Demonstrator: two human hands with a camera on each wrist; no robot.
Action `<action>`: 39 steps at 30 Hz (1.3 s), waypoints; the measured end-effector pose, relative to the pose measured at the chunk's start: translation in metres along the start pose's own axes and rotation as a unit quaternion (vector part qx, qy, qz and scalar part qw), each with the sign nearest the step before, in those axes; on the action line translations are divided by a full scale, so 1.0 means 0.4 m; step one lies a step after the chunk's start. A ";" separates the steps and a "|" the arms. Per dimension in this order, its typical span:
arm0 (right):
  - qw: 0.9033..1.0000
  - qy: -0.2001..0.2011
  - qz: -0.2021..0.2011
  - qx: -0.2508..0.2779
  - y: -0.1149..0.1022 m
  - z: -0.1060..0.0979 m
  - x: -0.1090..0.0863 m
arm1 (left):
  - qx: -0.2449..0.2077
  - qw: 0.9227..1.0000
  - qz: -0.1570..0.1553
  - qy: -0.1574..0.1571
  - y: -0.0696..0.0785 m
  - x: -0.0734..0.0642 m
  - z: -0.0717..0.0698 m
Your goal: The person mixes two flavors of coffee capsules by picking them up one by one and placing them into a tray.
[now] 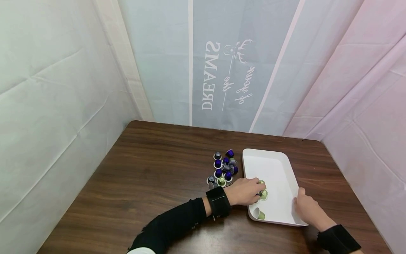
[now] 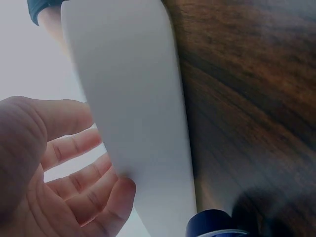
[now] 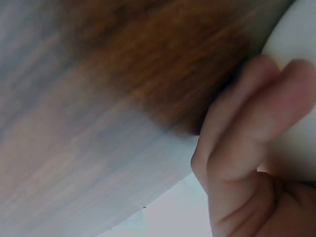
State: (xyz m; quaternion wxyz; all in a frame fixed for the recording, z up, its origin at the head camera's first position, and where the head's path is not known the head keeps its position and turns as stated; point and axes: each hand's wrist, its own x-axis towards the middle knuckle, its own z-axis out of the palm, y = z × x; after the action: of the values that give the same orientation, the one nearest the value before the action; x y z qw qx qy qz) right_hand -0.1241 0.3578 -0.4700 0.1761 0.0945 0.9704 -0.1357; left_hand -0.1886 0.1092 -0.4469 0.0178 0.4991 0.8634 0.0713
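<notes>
My left hand [image 1: 244, 191] reaches over the near-left side of a white tray [image 1: 275, 165]. Its fingertips are among several green coffee capsules [image 1: 264, 194] inside. In the left wrist view the tray wall hides the tips of the thumb and some fingers, so I cannot tell whether they pinch a capsule. Another green capsule [image 1: 261, 215] lies on its side in the tray's near-left corner. My right hand [image 1: 311, 210] grips the tray's right edge, thumb at the rim and bent fingers against the outer side in the right wrist view.
Left of the tray, loose coffee capsules [image 1: 218, 173] in purple, grey and dark colours cluster on the brown wooden table [image 1: 152, 169]. One green capsule [image 1: 221, 181] sits among them, near my left wrist. Pale fabric curtains [image 1: 165, 63] enclose the table.
</notes>
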 end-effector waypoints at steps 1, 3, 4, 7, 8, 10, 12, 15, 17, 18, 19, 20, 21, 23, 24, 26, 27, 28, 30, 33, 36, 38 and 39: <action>1.000 0.000 0.002 0.000 0.000 -0.001 0.001 | 0.001 1.000 0.001 0.001 0.000 0.000 -0.001; 1.000 -0.002 0.007 0.001 -0.001 -0.003 0.002 | 0.005 1.000 0.003 0.005 0.000 0.000 -0.003; 1.000 -0.003 0.009 0.002 -0.002 -0.003 0.003 | 0.005 1.000 0.005 0.007 -0.001 0.000 -0.004; 1.000 -0.008 0.013 0.005 -0.002 -0.005 0.005 | 0.002 1.000 0.003 0.010 -0.005 -0.004 -0.011; 1.000 -0.008 0.013 0.005 -0.001 -0.004 0.005 | 0.000 1.000 0.000 0.010 -0.007 -0.006 -0.013; 1.000 -0.008 0.012 0.005 0.001 -0.003 0.006 | -0.004 1.000 -0.004 0.010 -0.012 -0.009 -0.021; 1.000 -0.006 0.012 0.004 0.002 -0.004 0.006 | -0.004 1.000 -0.008 0.013 -0.019 -0.011 -0.029; 1.000 -0.005 0.012 0.002 0.002 -0.007 0.006 | 0.000 1.000 -0.011 0.018 -0.036 -0.014 -0.041; 1.000 -0.006 0.010 0.002 0.002 -0.008 0.006 | 0.003 1.000 -0.014 0.023 -0.051 -0.019 -0.047; 1.000 -0.008 0.010 0.002 0.001 -0.008 0.005 | 0.001 1.000 -0.018 0.023 -0.060 -0.024 -0.050; 1.000 -0.010 0.011 0.003 0.001 -0.007 0.005 | 0.000 1.000 -0.020 0.023 -0.070 -0.030 -0.055; 1.000 -0.011 0.012 0.004 0.000 -0.006 0.004 | 0.003 0.999 -0.024 0.023 -0.081 -0.037 -0.060; 1.000 -0.013 0.013 0.005 0.001 -0.006 0.003 | 0.002 0.999 -0.031 0.021 -0.092 -0.044 -0.066; 1.000 -0.016 0.016 0.006 0.000 -0.005 0.003 | 0.000 0.999 -0.048 0.017 -0.119 -0.059 -0.078; 1.000 -0.017 0.018 0.006 0.000 -0.005 0.004 | 0.002 0.998 -0.058 0.015 -0.136 -0.067 -0.084; 1.000 -0.016 0.019 0.004 0.000 -0.005 0.006 | 0.002 0.997 -0.082 0.010 -0.173 -0.081 -0.093; 1.000 -0.014 0.018 0.004 -0.001 -0.005 0.007 | -0.001 0.996 -0.094 0.008 -0.193 -0.087 -0.096; 1.000 -0.013 0.019 0.002 -0.001 -0.006 0.008 | -0.003 0.994 -0.108 0.008 -0.214 -0.093 -0.098; 1.000 -0.011 0.017 0.002 0.000 -0.006 0.009 | -0.009 0.991 -0.132 0.008 -0.256 -0.103 -0.102; 1.000 -0.012 0.017 0.001 0.000 -0.007 0.009 | -0.019 0.987 -0.158 0.007 -0.310 -0.116 -0.102; 0.999 -0.022 0.023 0.004 -0.001 -0.007 0.009 | -0.024 0.986 -0.162 -0.006 -0.343 -0.123 -0.097; 0.999 -0.027 0.026 0.003 -0.001 -0.004 0.008 | -0.031 0.987 -0.156 -0.019 -0.353 -0.124 -0.092; 0.999 -0.029 0.028 0.003 -0.003 -0.004 0.008 | -0.033 0.987 -0.152 -0.026 -0.356 -0.123 -0.087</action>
State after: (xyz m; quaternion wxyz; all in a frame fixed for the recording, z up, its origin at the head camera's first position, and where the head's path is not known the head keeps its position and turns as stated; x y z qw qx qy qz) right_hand -0.1276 0.3577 -0.4695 0.2074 0.1178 0.9615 -0.1362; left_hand -0.2899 -0.0072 -0.4344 0.0677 0.3627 0.9257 0.0833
